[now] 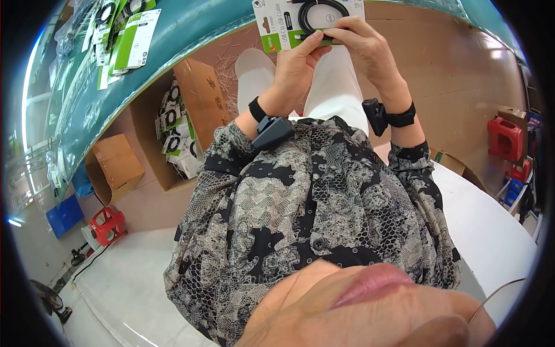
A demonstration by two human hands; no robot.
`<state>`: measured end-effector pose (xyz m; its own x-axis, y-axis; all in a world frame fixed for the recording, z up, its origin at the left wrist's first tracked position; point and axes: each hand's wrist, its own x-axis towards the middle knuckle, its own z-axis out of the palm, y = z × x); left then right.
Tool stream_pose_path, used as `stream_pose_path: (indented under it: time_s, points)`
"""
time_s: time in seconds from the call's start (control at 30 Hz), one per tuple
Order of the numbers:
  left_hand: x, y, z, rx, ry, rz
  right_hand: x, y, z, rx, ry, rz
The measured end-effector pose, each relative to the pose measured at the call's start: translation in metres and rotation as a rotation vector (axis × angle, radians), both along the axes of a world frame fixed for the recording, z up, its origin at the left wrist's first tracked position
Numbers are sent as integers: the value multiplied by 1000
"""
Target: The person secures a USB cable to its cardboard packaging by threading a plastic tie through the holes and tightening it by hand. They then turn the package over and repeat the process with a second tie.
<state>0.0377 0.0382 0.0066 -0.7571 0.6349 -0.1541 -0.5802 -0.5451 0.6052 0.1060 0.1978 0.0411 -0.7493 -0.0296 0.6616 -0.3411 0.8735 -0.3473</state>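
Note:
At the top of the view, over my lap, a white and green packaging card [269,14] is held up in both hands. A coiled black cable [304,22] lies against its front. My left hand [296,68] grips the card's lower edge, its thumb pressed near a cable end. The fingers of my right hand [365,47] are closed at the lower part of the coil, pinching the cable there; their tips partly cover it. Both wrists wear black straps with dark box-shaped devices.
Several similar carded cables [136,43] lie on the teal table [191,32] at the upper left. Below its edge, an open cardboard box [199,95] holds more of them. A smaller carton [118,159] and a red plastic stool [107,225] stand left; another red object [504,139] is right.

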Motion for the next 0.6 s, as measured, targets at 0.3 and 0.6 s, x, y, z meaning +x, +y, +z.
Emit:
stream_pose_path:
  time_s: [0.3, 0.6]
  points:
    - [7, -12, 23, 8, -6, -172, 19, -12, -57, -1024, -159, 196]
    - [10, -13, 11, -46, 25, -197, 16, -4, -54, -932, -662, 121]
